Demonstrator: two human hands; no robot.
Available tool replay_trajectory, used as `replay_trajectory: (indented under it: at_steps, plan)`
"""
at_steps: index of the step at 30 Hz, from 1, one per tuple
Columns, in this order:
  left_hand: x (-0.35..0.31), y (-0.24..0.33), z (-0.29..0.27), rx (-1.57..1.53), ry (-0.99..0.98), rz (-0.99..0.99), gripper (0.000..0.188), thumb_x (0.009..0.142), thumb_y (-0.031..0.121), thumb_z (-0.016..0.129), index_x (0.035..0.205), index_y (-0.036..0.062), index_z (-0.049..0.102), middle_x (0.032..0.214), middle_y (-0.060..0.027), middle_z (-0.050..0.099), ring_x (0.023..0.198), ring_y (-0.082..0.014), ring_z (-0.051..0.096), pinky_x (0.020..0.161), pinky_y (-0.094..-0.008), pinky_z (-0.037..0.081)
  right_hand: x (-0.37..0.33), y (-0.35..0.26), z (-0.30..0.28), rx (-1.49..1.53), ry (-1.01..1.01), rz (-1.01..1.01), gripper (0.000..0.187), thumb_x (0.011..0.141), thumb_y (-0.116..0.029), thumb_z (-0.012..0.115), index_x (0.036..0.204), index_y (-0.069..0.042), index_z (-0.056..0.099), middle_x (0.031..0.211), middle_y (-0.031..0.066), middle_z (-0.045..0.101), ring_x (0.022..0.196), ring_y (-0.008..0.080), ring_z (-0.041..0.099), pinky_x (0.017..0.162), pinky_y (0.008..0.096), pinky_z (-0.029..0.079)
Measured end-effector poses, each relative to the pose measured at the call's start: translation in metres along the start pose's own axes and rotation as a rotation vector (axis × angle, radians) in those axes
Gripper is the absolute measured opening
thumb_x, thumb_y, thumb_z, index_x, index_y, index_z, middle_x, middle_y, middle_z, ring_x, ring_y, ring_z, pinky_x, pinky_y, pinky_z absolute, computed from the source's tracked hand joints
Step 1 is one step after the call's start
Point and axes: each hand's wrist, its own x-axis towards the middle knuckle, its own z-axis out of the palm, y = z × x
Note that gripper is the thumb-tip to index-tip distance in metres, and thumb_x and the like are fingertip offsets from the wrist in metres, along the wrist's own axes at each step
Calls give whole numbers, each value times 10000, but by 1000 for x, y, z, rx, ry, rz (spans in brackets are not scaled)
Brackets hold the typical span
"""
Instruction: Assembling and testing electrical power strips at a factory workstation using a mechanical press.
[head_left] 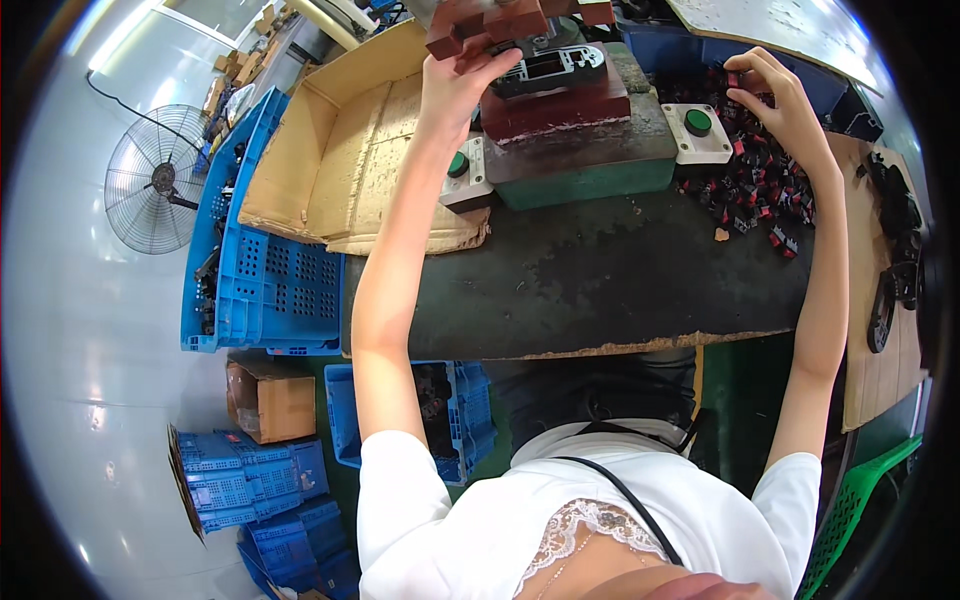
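Note:
A black plastic housing with a silver rim sits on the dark red block of a bench press, under the raised dark red press head. My left hand is closed at the housing's left end, its thumb along the edge and the other fingers partly hidden under the press head. My right hand is over the heap of small black and red switches, pinching one small red and black switch between thumb and fingers. Green push buttons flank the press base.
An open cardboard box stands left of the press. Blue crates with black parts stand beyond it, and another blue crate is under the bench edge. Black parts lie on cardboard at right. A fan is at far left.

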Motion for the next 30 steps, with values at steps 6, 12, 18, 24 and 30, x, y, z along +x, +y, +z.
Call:
replay_trajectory:
  at_steps: [6,12,18,24,30]
  plan:
    - [7,-7,9,535,-75,205,383,649,178,816,980,50,674,941,-31,656,854,-120,598,772,-285,468,1,2,0,28,18,15,231,804,-50,643,1006,4,545,933,62,582,829,149,599,803,268,469]
    - [12,-13,6,487,-62,101,375,635,204,824,954,62,685,918,-35,662,829,-142,605,767,-280,472,1,0,3,27,65,-20,217,819,-57,631,1012,-16,540,948,55,585,867,155,610,810,276,471]
    - [12,-18,-4,504,-154,126,405,652,240,815,968,39,661,998,-41,655,959,-159,583,900,-313,427,2,0,3,43,59,-29,220,832,-54,613,1039,-23,545,974,47,579,904,148,598,819,270,472]
    - [7,-3,-5,515,-250,3,347,758,152,731,1076,52,633,1133,-38,605,1103,-147,527,967,-308,375,2,-2,2,28,14,-29,225,836,-20,594,1055,-24,542,1012,43,555,901,144,577,820,258,475]
    - [2,-1,-14,511,-312,69,337,781,203,706,1103,126,643,1112,-20,626,1073,-161,544,947,-329,397,5,-8,2,19,45,-105,225,805,7,620,1010,-16,529,1040,30,530,909,142,560,797,255,477]
